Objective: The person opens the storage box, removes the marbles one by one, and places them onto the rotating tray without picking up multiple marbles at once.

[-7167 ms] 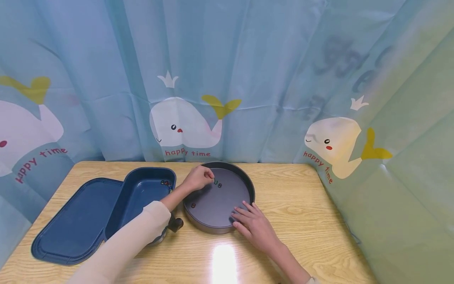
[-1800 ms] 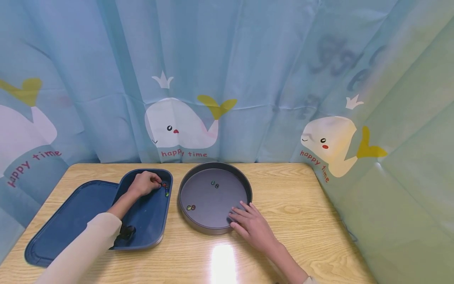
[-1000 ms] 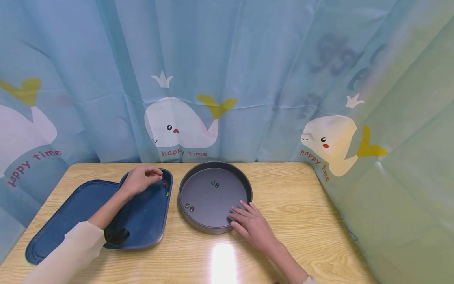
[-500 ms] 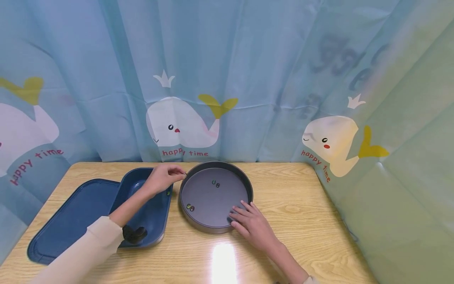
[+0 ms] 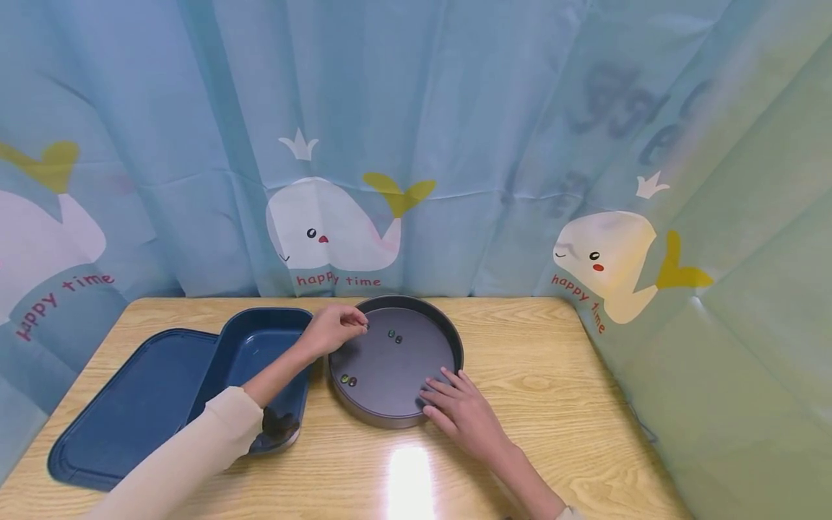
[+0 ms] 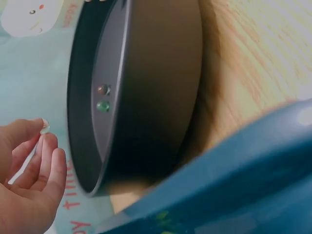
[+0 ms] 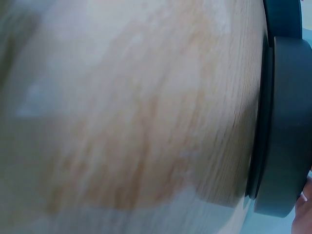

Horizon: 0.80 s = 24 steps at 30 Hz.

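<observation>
My left hand (image 5: 334, 328) is over the far left rim of a round dark grey pan (image 5: 403, 375). Between its thumb and fingertips it pinches a clear glass marble (image 6: 45, 126), best seen in the left wrist view. Inside the pan lie a green marble (image 5: 391, 334) and a dark marble (image 5: 399, 339) towards the back. By the left wall are a yellow-green marble (image 5: 344, 379) and a brownish one (image 5: 353, 381). Fingers fairly straight, my right hand (image 5: 468, 415) rests at the pan's near right rim.
Left of the pan stands a deep blue rectangular container (image 5: 250, 343), partly covered by my left forearm. A flat blue lid (image 5: 133, 412) lies beside it on the wooden table (image 5: 533, 375). A whale-print curtain (image 5: 481, 180) hangs behind and to the right.
My left hand went from the pan to the container, then came back right with a marble. A yellow-green marble now lies beside the brownish one. The right hand stayed put.
</observation>
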Available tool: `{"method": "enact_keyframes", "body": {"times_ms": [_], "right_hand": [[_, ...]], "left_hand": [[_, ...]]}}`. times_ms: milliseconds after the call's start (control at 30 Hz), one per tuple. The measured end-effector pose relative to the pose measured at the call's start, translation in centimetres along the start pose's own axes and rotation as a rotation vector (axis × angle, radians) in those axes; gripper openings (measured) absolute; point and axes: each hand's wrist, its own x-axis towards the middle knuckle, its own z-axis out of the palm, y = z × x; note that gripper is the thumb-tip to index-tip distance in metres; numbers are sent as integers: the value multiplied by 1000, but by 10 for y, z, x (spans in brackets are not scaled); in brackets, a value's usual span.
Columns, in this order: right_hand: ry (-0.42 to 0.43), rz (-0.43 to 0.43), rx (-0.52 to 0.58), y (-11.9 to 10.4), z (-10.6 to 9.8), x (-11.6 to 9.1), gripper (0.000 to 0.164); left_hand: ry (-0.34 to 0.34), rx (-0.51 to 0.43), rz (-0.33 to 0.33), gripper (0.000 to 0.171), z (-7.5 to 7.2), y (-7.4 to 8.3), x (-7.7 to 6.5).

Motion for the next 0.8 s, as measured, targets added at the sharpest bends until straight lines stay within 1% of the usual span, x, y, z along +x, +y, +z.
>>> {"method": "enact_keyframes", "body": {"times_ms": [300,500,667,800], "right_hand": [[-4,8,1,-1,-1,0,35],[-6,11,4,-1,0,1,36],[-7,19,5,-1,0,0,37],[-6,14,1,-1,0,0,37]], "left_hand": [[-8,38,-13,4,21,0,11],[-9,41,7,5,33,0,14],[-7,48,-25,4,41,1,16],[-3,75,-19,3,47,-1,15]]}}
